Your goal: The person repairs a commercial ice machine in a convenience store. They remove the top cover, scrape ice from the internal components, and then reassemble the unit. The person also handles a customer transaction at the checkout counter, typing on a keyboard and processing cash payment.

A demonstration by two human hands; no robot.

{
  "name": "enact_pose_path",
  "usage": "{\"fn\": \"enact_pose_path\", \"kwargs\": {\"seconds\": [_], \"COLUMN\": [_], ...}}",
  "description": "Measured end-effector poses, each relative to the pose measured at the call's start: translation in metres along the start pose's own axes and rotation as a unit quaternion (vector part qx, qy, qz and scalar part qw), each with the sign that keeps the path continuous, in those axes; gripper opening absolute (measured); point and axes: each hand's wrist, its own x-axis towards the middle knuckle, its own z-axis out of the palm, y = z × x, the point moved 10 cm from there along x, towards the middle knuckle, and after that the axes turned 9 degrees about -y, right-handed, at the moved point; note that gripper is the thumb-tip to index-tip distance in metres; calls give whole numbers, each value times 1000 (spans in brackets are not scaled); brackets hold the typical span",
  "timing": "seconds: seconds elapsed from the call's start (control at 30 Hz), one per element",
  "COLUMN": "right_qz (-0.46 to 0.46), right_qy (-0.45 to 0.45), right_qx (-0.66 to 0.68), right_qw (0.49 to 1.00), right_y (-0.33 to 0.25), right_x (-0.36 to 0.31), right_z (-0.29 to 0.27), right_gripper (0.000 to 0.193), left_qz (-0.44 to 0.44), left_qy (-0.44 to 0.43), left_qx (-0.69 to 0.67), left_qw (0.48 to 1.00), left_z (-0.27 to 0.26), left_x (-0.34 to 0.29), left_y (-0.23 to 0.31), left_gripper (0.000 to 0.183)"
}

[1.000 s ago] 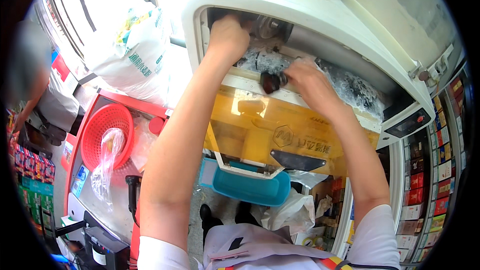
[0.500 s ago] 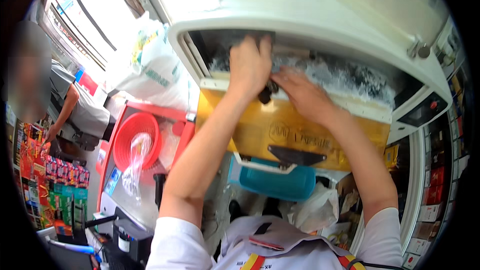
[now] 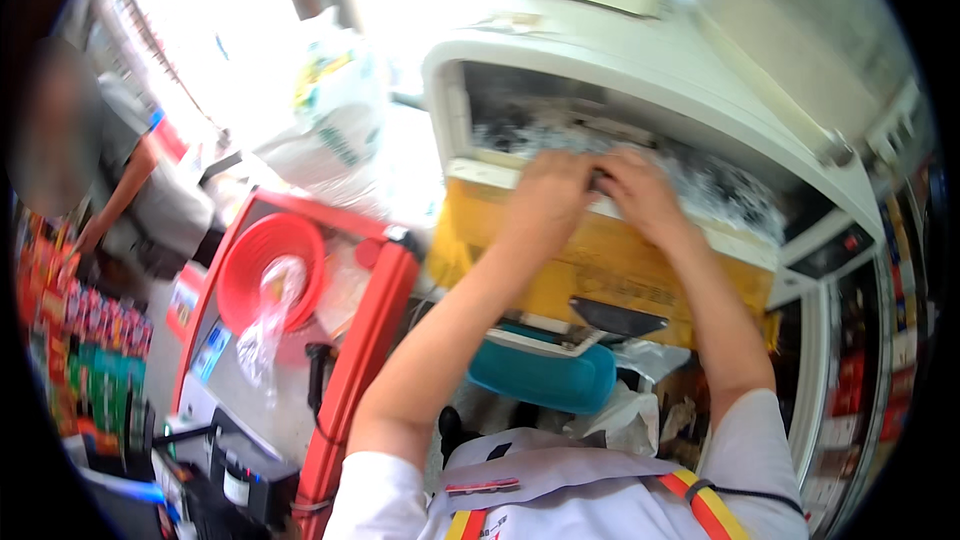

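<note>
Short white sleeves (image 3: pixel 375 495) show, with red-and-yellow bands (image 3: pixel 708 510) and black cord (image 3: pixel 758 498).

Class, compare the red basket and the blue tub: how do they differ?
The basket is red, the tub blue. The basket looks round, the tub elongated. The basket stands on the counter at the left; the tub sits lower, below the yellow panel. Both are open-topped containers.
</note>
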Motion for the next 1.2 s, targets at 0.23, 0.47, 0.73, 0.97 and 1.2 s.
{"fn": "enact_pose_path", "kwargs": {"seconds": [0.23,0.47,0.73,0.97,1.2], "right_qz": [54,14,74,161,286], "right_qy": [-37,39,154,197,152], "right_qx": [-34,-148,-62,-11,13], "right_qw": [997,988,983,967,946], "right_y": [34,36,34,42,66], "right_x": [-7,-1,-1,-10,-28], "right_z": [-26,-26,-52,-52,-45], "right_gripper": [36,23,25,29,29], "left_qz": [-42,-30,-57,-88,-73], "left_qy": [-83,-38,81,22,62], "left_qx": [57,-1,-59,-92,-83], "left_qw": [994,999,993,992,992], "left_z": [-6,-18,-42,-30,-39], "left_x": [30,37,46,46,45], "left_y": [-1,-13,-29,-47,-48], "left_gripper": [24,28,39,46,33]}}
